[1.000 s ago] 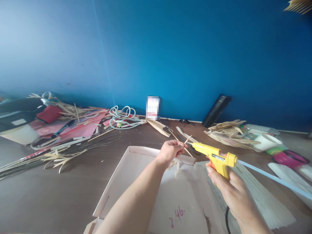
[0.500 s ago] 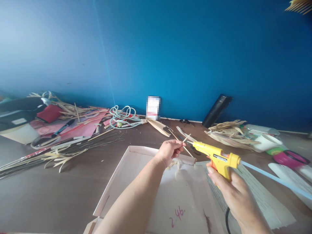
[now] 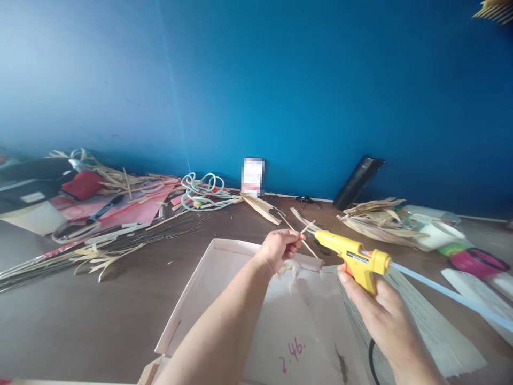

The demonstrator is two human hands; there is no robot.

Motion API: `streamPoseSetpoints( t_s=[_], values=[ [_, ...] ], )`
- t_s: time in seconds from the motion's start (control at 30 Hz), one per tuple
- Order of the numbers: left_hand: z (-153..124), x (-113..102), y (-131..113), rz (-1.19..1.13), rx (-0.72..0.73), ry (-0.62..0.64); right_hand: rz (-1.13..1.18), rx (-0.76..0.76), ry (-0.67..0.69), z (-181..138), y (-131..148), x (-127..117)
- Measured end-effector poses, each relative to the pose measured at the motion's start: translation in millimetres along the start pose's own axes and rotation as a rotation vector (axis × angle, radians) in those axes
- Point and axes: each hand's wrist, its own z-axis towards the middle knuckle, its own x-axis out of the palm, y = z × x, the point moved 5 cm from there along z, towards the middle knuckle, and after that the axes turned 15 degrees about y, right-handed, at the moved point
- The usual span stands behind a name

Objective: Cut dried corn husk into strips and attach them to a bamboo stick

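My left hand [image 3: 278,248] is pinched on a thin wooden stick [image 3: 308,228] with pale dried fibres hanging under the fingers. My right hand [image 3: 374,307] grips a yellow hot glue gun [image 3: 355,258], a long clear glue stick [image 3: 449,293] running out of its back to the right. The gun's nozzle points left and meets the stick just beside my left fingertips. Both hands hover over the far edge of a shallow white cardboard box lid [image 3: 224,299] with pink writing on it.
Brown tabletop against a blue wall. Left: dried husk strips and dark wires [image 3: 100,251], pink paper [image 3: 132,211], coiled pale cord [image 3: 202,192]. Back: scissors [image 3: 306,200], a black tube [image 3: 356,182]. Right: husk pile [image 3: 379,216], white cup [image 3: 438,232], pink ring [image 3: 476,260], printed sheet [image 3: 433,326].
Almost nothing has shifted. The glue gun and my right hand moved slightly, the nozzle staying at the stick held in my left hand.
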Motion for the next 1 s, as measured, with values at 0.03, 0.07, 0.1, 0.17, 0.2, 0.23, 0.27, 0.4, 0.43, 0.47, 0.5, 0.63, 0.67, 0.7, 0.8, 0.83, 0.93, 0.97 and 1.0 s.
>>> streamPoseSetpoints(
  t_s=[0.03, 0.07, 0.1, 0.17, 0.2, 0.23, 0.27, 0.4, 0.43, 0.47, 0.5, 0.63, 0.67, 0.7, 0.8, 0.83, 0.93, 0.97, 1.0],
  values=[
    [-0.2, -0.2, -0.4, 0.008, 0.002, -0.008, -0.004, 0.001, -0.002, 0.2, 0.0, -0.1],
    [-0.4, -0.3, -0.7, 0.014, 0.004, -0.016, -0.009, 0.001, -0.001, 0.5, -0.1, 0.1],
    [-0.7, -0.4, -1.1, 0.02, 0.005, -0.023, -0.014, 0.001, 0.001, 0.9, -0.1, 0.2],
    [-1.0, -0.2, -1.4, 0.027, 0.006, -0.03, -0.024, 0.003, 0.006, 1.5, -0.3, 0.8],
    [-1.0, -0.1, -1.4, 0.03, 0.007, -0.031, -0.03, 0.005, 0.008, 1.7, -0.3, 1.1],
    [-1.1, 0.0, -1.4, 0.031, 0.008, -0.031, -0.035, 0.008, 0.01, 1.7, -0.3, 1.3],
    [-1.0, 0.1, -1.2, 0.031, 0.009, -0.03, -0.039, 0.01, 0.012, 1.7, -0.2, 1.5],
    [-0.9, -0.3, -0.7, 0.034, 0.016, -0.031, -0.036, 0.009, 0.022, 1.0, 0.4, 1.6],
    [-0.9, -0.4, -0.7, 0.035, 0.018, -0.03, -0.032, 0.008, 0.024, 0.8, 0.4, 1.5],
    [-0.9, -0.5, -0.6, 0.034, 0.018, -0.029, -0.029, 0.007, 0.025, 0.7, 0.4, 1.4],
    [-0.8, -0.6, -0.5, 0.033, 0.02, -0.027, -0.027, 0.006, 0.026, 0.7, 0.4, 1.3],
    [0.1, -1.3, 0.1, 0.033, 0.02, -0.024, -0.04, 0.004, 0.024, 0.4, 0.3, 1.4],
    [0.4, -1.5, 0.2, 0.035, 0.021, -0.025, -0.043, 0.005, 0.023, 0.3, 0.3, 1.4],
    [0.6, -1.7, 0.3, 0.036, 0.02, -0.026, -0.046, 0.009, 0.022, 0.2, 0.2, 1.3],
    [0.9, -1.9, 0.2, 0.041, 0.023, -0.026, -0.052, 0.024, 0.023, -0.3, -0.1, 1.3],
    [0.8, -1.8, 0.2, 0.043, 0.022, -0.027, -0.051, 0.027, 0.025, -0.4, -0.1, 1.4],
    [0.3, -1.2, 0.6, 0.046, 0.017, -0.023, -0.042, 0.029, 0.028, -0.6, -0.2, 1.8],
    [0.1, -0.9, 0.7, 0.046, 0.016, -0.022, -0.039, 0.031, 0.029, -0.7, -0.3, 2.0],
    [0.1, -0.6, 0.7, 0.047, 0.017, -0.021, -0.041, 0.035, 0.029, -0.8, -0.3, 2.1]
  ],
)
